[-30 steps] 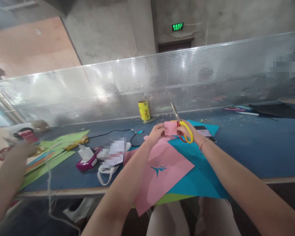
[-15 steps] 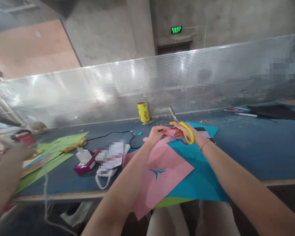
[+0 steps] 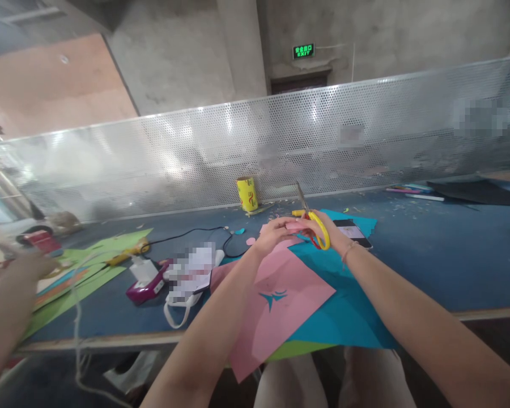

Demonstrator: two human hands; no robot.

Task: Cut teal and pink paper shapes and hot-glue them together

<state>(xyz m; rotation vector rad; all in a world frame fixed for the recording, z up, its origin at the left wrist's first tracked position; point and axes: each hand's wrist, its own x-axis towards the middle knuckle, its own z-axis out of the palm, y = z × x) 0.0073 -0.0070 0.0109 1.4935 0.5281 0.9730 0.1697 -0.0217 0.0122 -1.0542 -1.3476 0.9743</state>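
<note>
Over tbl [image 3: 442, 255], L hand [image 3: 272, 236]: pink ppr [image 3: 296, 225], R hand [image 3: 335, 231]: scissors [image 3: 320, 223]

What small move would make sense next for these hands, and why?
Probably pressing the small pink paper flat between the fingertips: the left hand and right hand both hold it, and it shows only as a narrow strip. The scissors sit in the right hand, pointing away from the paper, so cutting seems less immediate.
</note>
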